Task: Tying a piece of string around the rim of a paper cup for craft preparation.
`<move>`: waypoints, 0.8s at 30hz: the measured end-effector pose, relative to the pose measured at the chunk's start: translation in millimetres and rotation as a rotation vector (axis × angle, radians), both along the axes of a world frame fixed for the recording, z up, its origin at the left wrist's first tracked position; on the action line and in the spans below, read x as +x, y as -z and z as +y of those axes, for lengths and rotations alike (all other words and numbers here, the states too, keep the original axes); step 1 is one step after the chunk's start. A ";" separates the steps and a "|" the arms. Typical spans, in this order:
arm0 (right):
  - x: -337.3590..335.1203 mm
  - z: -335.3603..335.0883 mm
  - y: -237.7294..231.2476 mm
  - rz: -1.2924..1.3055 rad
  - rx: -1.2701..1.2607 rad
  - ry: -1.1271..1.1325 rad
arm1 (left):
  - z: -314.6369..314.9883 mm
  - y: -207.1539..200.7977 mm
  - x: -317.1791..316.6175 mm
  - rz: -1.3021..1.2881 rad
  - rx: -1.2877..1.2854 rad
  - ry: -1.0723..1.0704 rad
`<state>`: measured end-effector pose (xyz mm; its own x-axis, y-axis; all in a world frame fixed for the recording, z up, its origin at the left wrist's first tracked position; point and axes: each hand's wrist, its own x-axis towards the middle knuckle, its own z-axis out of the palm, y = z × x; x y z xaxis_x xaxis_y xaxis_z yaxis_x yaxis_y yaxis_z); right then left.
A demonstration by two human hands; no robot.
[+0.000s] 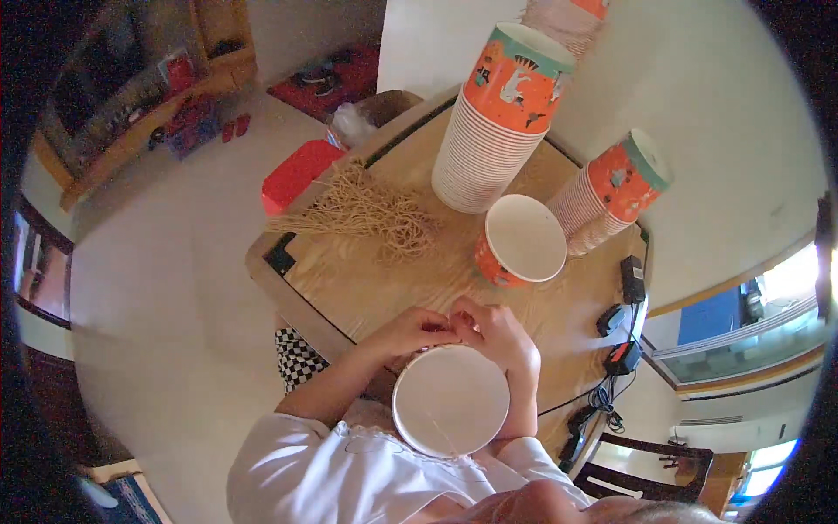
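Note:
A paper bucket (pixel 449 403) sits against my body at the table's near edge, its white open mouth facing up. A thin pale line, perhaps a string, runs across its inside. At the bucket's far rim my left hand (pixel 412 332) and my right hand (pixel 499 339) meet with fingertips pinched close together. Whatever lies between the fingers is hidden. Beyond my hands stands a second paper bucket (pixel 524 237), orange outside and white within. To its left lies a tangled heap of tan cords (pixel 375 214), partly hanging toward the table's edge.
A tall stack of orange and green paper buckets (pixel 491 148) rises at the back of the wooden table (pixel 349 288); a shorter stack (pixel 615 188) leans near the wall. Black power adapters (pixel 624 358) and cables line the right edge. A red container (pixel 298 177) sits past the far-left edge.

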<state>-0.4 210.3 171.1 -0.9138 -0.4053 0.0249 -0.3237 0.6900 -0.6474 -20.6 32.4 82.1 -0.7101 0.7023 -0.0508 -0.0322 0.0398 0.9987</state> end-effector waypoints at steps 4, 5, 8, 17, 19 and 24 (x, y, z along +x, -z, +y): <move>0.2 0.6 -5.2 -0.058 0.029 0.058 | -1.9 -8.4 7.5 -0.128 0.038 -0.082; -0.7 2.4 -0.3 -0.065 0.027 0.056 | -2.6 -11.8 9.1 -0.174 0.027 -0.094; -4.8 10.1 11.3 0.039 -0.060 -0.043 | 0.6 -26.2 12.1 -0.165 0.019 -0.146; 0.6 8.4 -3.3 0.039 -0.160 -0.099 | 4.3 -16.9 13.5 -0.152 0.071 -0.150; 1.1 8.1 -5.6 0.021 -0.156 -0.052 | 3.0 -20.8 13.5 -0.157 0.059 -0.151; 1.5 10.1 -8.3 0.042 -0.154 -0.047 | 2.9 -16.9 14.8 -0.123 0.073 -0.187</move>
